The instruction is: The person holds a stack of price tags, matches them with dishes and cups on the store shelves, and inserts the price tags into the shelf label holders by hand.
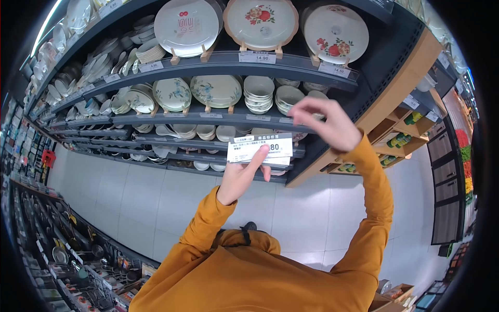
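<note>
My left hand [240, 178] is closed around a small stack of white price tags [275, 156], thumb pressed on top and fingers underneath. The uppermost tag has a dark header and large digits ending in 80; the finer print is too small to read. To the right and higher, my right hand [328, 124] is raised in front of the shelf edge, its fingers bent with a gap to the thumb and nothing visible in them. Behind it are stacked white bowls [289, 97], with another bowl stack [258, 93] to their left.
Decorated plates [261, 23] stand on wooden holders on the top shelf, above a price label [257, 57] on its edge. Oval floral plates [215, 90] line the shelf below. A wooden post [364, 122] borders the shelving. Kitchen utensils [78, 260] hang at lower left; pale floor tiles [156, 200] lie between.
</note>
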`<action>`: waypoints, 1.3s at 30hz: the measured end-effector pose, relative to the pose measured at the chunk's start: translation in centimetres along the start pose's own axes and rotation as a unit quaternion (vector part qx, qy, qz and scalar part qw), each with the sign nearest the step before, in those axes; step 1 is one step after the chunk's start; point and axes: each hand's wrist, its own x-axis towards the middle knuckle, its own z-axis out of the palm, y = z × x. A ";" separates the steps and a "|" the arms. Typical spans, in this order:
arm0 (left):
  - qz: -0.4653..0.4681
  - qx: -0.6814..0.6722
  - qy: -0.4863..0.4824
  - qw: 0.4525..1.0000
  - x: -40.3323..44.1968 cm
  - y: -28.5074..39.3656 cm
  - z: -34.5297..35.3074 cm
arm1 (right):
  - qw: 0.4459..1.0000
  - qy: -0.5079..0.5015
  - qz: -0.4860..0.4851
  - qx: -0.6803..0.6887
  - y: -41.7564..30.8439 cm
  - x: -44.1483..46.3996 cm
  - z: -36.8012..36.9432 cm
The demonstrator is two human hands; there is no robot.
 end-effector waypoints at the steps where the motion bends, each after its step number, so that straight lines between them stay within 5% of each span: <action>1: -0.008 -0.017 0.007 1.000 -0.1 0.0 0.3 | 1.000 -0.010 -0.026 0.008 -0.2 -0.4 1.3; 30: -0.009 -0.030 0.010 0.999 -1.1 1.1 -5.4 | 0.987 -0.085 0.068 0.120 -1.1 5.3 5.5; 39: 0.014 -0.031 0.028 0.999 -1.3 2.0 -8.3 | 0.989 -0.118 0.010 0.091 -1.6 9.0 7.5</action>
